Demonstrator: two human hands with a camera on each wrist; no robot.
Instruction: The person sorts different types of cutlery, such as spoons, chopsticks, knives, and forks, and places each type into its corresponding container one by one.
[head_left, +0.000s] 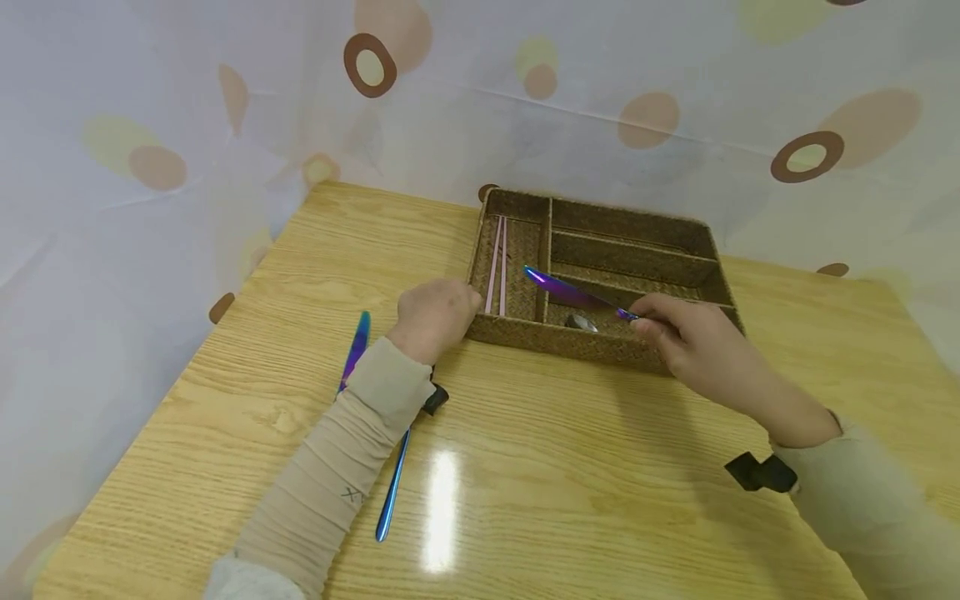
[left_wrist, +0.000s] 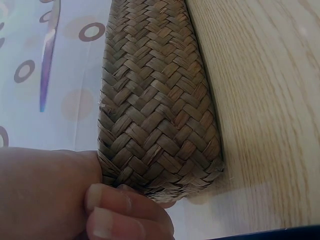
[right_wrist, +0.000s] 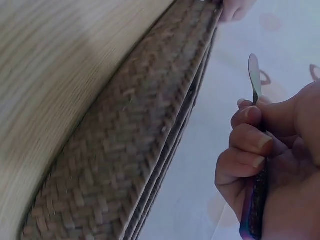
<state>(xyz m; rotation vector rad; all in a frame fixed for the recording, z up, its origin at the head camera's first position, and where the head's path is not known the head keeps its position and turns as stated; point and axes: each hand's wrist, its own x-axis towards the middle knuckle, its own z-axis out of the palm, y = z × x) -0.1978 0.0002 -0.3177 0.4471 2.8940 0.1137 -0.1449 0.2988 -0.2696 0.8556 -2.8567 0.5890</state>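
A woven cutlery tray (head_left: 570, 343) with several compartments stands toward the back of the table. My left hand (head_left: 437, 315) grips its near left corner; in the left wrist view the fingers (left_wrist: 125, 210) curl round the woven corner. Above the tray, my right hand (head_left: 693, 342) holds a purple-blue table knife (head_left: 562, 290) by its handle, the blade pointing left over the front compartment. In the right wrist view the fingers wrap the knife's dark patterned handle (right_wrist: 256, 205). Two pink chopsticks (head_left: 503, 267) lie in the left compartment, and a shiny metal piece of cutlery (head_left: 581, 322) in the front one.
Left of the tray, another purple-blue knife (head_left: 358, 346) lies on the wooden table (head_left: 525, 467), partly behind my left forearm. A blue cutlery handle (head_left: 392, 492) sticks out below that forearm. A patterned cloth (head_left: 480, 108) hangs behind the table.
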